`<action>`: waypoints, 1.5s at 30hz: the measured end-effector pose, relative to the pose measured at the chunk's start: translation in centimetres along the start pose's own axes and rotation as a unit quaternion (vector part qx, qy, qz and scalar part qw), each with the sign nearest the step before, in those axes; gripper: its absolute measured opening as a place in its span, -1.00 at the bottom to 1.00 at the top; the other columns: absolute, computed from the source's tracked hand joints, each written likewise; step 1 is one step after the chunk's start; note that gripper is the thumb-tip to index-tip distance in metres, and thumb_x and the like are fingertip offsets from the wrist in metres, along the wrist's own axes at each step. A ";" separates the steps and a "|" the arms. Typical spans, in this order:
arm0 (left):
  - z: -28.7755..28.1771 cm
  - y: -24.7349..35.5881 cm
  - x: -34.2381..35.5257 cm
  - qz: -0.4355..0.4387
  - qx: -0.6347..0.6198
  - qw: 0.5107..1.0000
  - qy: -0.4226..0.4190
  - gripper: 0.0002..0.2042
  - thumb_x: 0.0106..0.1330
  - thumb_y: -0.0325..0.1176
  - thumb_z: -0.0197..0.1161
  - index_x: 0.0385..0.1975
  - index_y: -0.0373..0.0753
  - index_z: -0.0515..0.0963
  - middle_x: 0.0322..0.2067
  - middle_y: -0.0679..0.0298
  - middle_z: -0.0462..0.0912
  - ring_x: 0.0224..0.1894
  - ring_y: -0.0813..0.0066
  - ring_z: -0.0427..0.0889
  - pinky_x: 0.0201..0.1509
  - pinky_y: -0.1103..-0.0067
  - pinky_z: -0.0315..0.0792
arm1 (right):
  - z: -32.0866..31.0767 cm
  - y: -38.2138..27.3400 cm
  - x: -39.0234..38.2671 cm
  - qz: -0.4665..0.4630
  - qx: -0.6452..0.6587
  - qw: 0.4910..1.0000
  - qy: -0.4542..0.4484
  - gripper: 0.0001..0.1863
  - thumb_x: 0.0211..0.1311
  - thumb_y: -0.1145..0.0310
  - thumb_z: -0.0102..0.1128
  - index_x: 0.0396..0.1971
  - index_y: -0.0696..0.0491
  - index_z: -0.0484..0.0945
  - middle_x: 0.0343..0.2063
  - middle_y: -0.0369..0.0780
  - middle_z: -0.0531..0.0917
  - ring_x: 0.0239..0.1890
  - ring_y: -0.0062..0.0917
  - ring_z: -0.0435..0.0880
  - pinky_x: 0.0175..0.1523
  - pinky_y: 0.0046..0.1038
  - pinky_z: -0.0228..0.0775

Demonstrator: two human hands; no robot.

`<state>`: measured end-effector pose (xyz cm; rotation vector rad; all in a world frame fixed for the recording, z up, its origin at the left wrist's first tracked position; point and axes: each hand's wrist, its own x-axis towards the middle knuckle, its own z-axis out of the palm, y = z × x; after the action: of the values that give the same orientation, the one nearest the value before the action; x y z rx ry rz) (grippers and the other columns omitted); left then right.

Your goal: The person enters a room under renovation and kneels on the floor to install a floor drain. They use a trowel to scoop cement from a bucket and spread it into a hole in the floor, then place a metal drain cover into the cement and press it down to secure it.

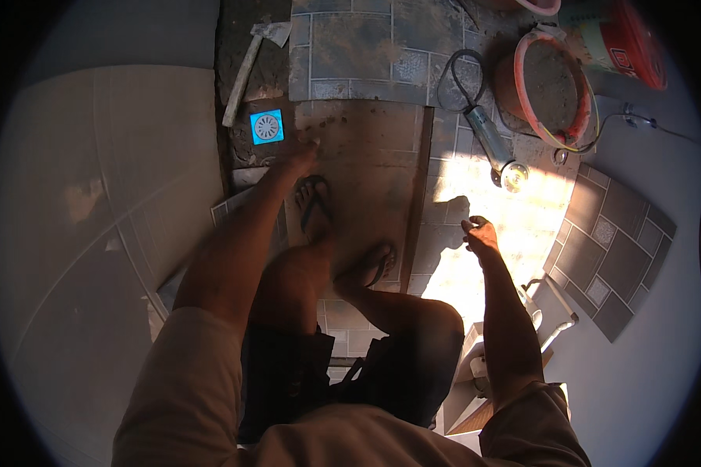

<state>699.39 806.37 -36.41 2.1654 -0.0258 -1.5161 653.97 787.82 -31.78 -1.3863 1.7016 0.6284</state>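
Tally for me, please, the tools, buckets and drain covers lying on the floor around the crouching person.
Hammers: 1, wooden-handled hammer
Angle grinders: 1, corded angle grinder
Buckets: 2, mortar-filled bucket and red bucket
Drain covers: 1, blue-wrapped drain cover
Total: 5

- I am stretching my left arm up through the middle of the frame, my left hand [300, 152] reaching flat with fingers pointing toward the upper centre.
- I am holding my right hand [479, 233] right of centre, fingers loosely curled and empty, forearm rising from the lower right.
- I am squatting, knees bent at lower centre.
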 end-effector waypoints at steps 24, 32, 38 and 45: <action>-4.5 -4.9 18.2 0.236 -0.249 0.939 -0.035 -0.55 0.37 -0.49 0.40 0.17 -0.48 0.40 -0.17 0.05 0.75 -0.16 0.35 0.79 -0.10 0.56 0.66 | 0.9 -7.9 8.3 0.009 -0.544 0.837 -0.060 -0.37 0.46 -0.02 0.22 0.29 0.18 0.51 0.19 0.11 0.61 0.24 -0.20 0.66 0.28 -0.26 0.51; -4.4 -5.5 19.4 0.259 -0.280 0.924 -0.011 -0.65 0.38 -0.46 0.42 0.06 -0.42 0.47 -0.14 0.03 0.76 -0.14 0.26 0.81 -0.05 0.56 0.71 | 4.5 -15.3 8.1 -0.275 -0.300 0.903 0.137 -0.64 0.40 0.09 0.20 -0.12 0.06 0.75 -0.18 0.05 0.77 -0.03 -0.02 0.74 0.09 -0.13 0.55; -4.1 -5.8 20.1 0.281 -0.313 0.907 -0.013 -0.72 0.34 -0.53 0.43 -0.05 -0.42 0.51 -0.26 0.07 0.77 -0.23 0.38 0.80 -0.19 0.62 0.65 | 6.6 -15.8 9.4 -0.380 -0.228 0.881 0.165 -0.63 0.41 0.15 0.22 -0.20 0.21 0.72 -0.25 0.05 0.78 -0.19 -0.11 0.78 0.01 -0.14 0.54; -1.6 -5.6 18.4 0.318 -0.360 0.875 0.055 -0.62 0.28 -0.55 0.48 -0.04 -0.43 0.40 -0.33 0.12 0.72 -0.26 0.37 0.78 -0.16 0.57 0.68 | 5.6 -8.2 13.3 -0.260 -0.292 0.897 0.205 -0.65 0.40 0.21 0.27 -0.06 0.21 0.64 -0.14 -0.11 0.73 -0.07 -0.38 0.66 0.06 -0.31 0.52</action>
<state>706.38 806.61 -54.35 1.4235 -0.1059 -0.8251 662.86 782.93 -44.96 -2.4421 1.3782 0.5796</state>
